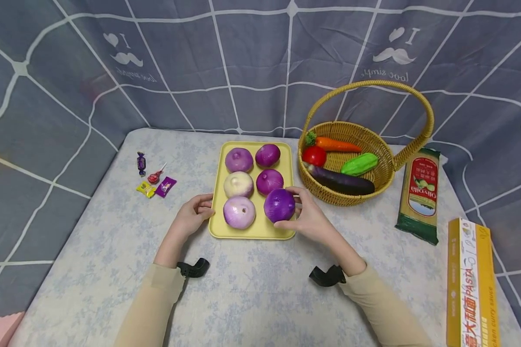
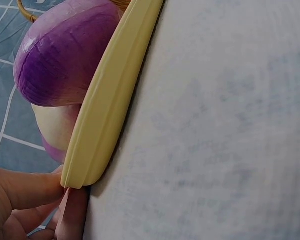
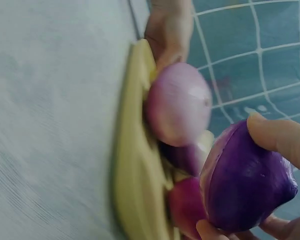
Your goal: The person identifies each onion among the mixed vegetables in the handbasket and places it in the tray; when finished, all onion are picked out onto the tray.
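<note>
A yellow tray (image 1: 252,233) lies on the table with several onions in two columns, some purple, some pale. My left hand (image 1: 190,217) pinches the tray's left edge, thumb at the rim and fingers beneath, as the left wrist view shows. In my right hand (image 1: 310,215) is a dark purple onion (image 1: 280,206), gripped between thumb and fingers over the tray's near right corner. The right wrist view shows this onion (image 3: 247,180) held off the tray floor. Beside it on the tray sits a pale purple onion (image 1: 239,212); a purple onion (image 1: 269,182) lies just behind.
Right of the tray stands a wicker basket (image 1: 351,198) holding a carrot, a tomato, an eggplant and a green vegetable. Farther right lie a green-ended pasta packet (image 1: 421,193) and a yellow pasta box (image 1: 471,284). Several wrapped sweets, including a red lollipop (image 1: 154,178), lie at the left.
</note>
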`<state>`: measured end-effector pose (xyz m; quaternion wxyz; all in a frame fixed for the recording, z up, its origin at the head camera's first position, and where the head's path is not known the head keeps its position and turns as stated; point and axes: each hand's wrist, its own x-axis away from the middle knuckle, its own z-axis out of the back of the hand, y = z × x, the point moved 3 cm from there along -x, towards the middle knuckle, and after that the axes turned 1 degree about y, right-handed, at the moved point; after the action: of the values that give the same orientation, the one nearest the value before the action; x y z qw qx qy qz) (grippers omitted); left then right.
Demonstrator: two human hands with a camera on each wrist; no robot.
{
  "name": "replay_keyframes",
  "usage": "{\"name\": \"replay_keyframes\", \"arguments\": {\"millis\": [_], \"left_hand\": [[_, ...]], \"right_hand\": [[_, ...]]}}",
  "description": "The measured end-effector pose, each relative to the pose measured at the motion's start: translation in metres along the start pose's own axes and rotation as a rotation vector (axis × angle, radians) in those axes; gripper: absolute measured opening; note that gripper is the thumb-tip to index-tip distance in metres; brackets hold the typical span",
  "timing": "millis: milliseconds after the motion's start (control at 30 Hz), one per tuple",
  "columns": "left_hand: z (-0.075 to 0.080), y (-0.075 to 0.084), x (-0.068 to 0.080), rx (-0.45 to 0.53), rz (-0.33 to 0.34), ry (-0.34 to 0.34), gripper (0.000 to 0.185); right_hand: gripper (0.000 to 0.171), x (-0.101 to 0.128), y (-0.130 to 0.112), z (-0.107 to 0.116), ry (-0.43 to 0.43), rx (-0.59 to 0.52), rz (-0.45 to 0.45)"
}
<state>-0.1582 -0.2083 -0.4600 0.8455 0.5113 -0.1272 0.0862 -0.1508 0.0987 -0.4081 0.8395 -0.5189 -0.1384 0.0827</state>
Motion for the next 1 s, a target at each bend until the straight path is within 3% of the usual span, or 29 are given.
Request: {"name": "replay_keyframes", "arguments": {"millis": [500, 1000], "left_hand": [[0.001, 0.001, 0.002, 0.014, -0.015, -0.001, 0.048], [0.000, 0.002, 0.003, 0.009, 0.002, 0.008, 0.048]], "right_hand": [[0.092, -0.002, 0.017, -0.024, 0.059, 0.219, 0.058], [0.092, -0.002, 0.016, -0.027, 0.049, 0.249, -0.020]]}}
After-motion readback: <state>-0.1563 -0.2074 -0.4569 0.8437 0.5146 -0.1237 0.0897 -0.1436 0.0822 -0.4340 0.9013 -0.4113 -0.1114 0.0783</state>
